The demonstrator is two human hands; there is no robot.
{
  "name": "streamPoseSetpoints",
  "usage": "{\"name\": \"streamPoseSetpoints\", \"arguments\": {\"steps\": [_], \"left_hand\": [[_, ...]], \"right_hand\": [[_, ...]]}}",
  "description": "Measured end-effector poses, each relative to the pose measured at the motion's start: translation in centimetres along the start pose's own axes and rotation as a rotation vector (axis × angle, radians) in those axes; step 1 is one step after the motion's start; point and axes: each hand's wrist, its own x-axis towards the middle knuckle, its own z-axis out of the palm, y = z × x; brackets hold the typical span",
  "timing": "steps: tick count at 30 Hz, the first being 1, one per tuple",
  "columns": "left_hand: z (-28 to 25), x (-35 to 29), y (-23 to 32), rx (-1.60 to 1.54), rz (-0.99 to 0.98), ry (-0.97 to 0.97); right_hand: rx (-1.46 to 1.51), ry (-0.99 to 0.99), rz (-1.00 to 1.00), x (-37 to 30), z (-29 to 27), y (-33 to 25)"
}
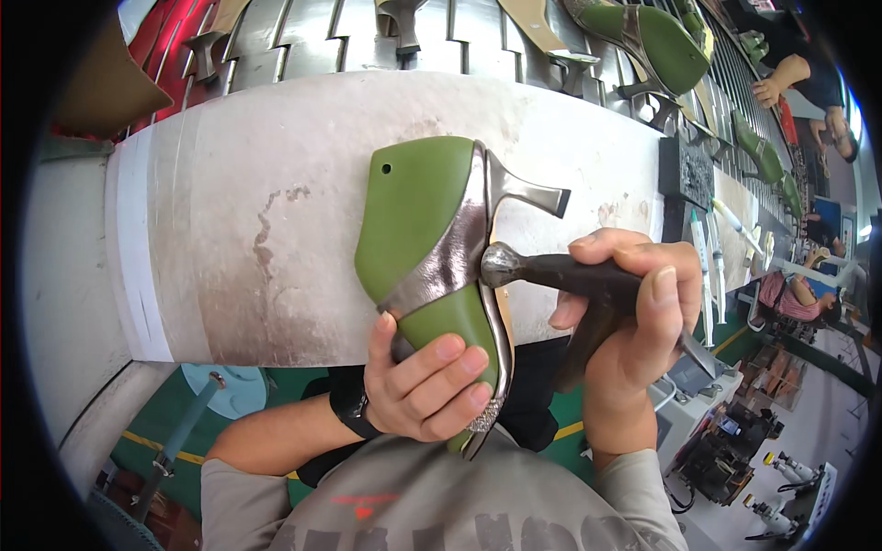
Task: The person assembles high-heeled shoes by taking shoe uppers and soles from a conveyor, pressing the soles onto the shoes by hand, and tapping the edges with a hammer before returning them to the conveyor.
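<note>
L hand (427, 387) clasps green shoe last (413, 202) by toe end; R hand (648, 308) curls round hammer (503, 264), right of last. Last's prob. stiff, slick (heavyish?); best hold: toe end.

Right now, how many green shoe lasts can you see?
4 clearly: one green shoe last in the left hand, a second on the slatted metal conveyor at upper right, a third and a fourth farther along at the right. More may be hidden or cut off.
</note>
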Motion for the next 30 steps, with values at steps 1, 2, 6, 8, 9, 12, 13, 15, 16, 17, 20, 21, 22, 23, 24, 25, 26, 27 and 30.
{"name": "streamPoseSetpoints", "arguments": {"steps": [1,2,6,8,9,12,13,15,16,17,20,21,22,23,24,25,26,27,30], "left_hand": [[0.0,0.0,0.0,0.002,-0.006,0.001],[0.1,0.1,0.1,-0.010,-0.008,0.005],[-0.1,0.1,-0.2,-0.023,-0.001,0.000],[-0.1,0.2,-0.2,0.004,0.000,0.006],[-0.1,0.2,-0.2,0.011,0.006,0.010],[-0.3,0.6,-0.2,0.021,0.019,-0.018],[-0.2,0.8,-0.1,0.016,0.030,-0.014],[0.0,1.0,0.1,0.026,0.004,-0.002],[-0.1,1.1,0.1,0.004,0.010,-0.006],[-0.1,1.1,0.0,0.002,0.023,-0.006],[0.1,1.0,-0.2,-0.004,0.021,0.011],[-0.1,0.8,-0.4,0.010,0.023,0.009],[-0.2,0.8,-0.3,0.023,0.020,0.021],[-0.3,0.8,-0.4,0.037,0.015,0.033],[-0.1,1.0,-0.1,0.017,0.022,0.042],[0.0,1.1,-0.1,0.009,0.023,0.039],[0.1,1.1,-0.1,0.006,0.028,0.045],[0.1,1.2,-0.1,0.010,0.036,0.054],[-0.7,0.8,-1.0,0.072,0.133,-0.072]], "right_hand": [[-0.001,-0.005,0.004,0.4,0.1,0.1],[-0.018,-0.008,0.005,1.0,0.2,0.0],[-0.217,-0.037,0.113,3.9,1.6,-2.0],[-0.293,-0.030,0.161,4.0,1.9,-2.5],[-0.258,-0.083,0.181,3.8,1.5,-2.4],[-0.166,-0.144,0.215,3.5,0.4,-2.4],[-0.113,-0.147,0.238,3.5,0.1,-2.6],[-0.098,-0.158,0.238,3.6,-0.2,-2.9],[-0.053,-0.143,0.307,3.5,-0.5,-2.7],[-0.007,-0.126,0.376,3.2,-0.9,-2.6],[-0.016,-0.069,0.341,0.3,-1.8,-3.1],[-0.035,-0.014,0.289,-1.0,-1.6,-3.0],[-0.091,-0.020,0.266,-2.4,-1.8,-4.1],[-0.126,-0.008,0.238,-3.8,-1.8,-5.4],[-0.134,0.076,0.073,-5.5,-1.7,-6.3],[-0.283,0.148,-0.061,-6.7,-1.9,-7.1],[-0.045,0.225,-0.170,-7.5,-1.6,-7.4],[0.199,0.294,-0.282,-7.8,-0.9,-7.7],[-0.262,0.076,0.016,-9.1,0.0,-5.3]]}}
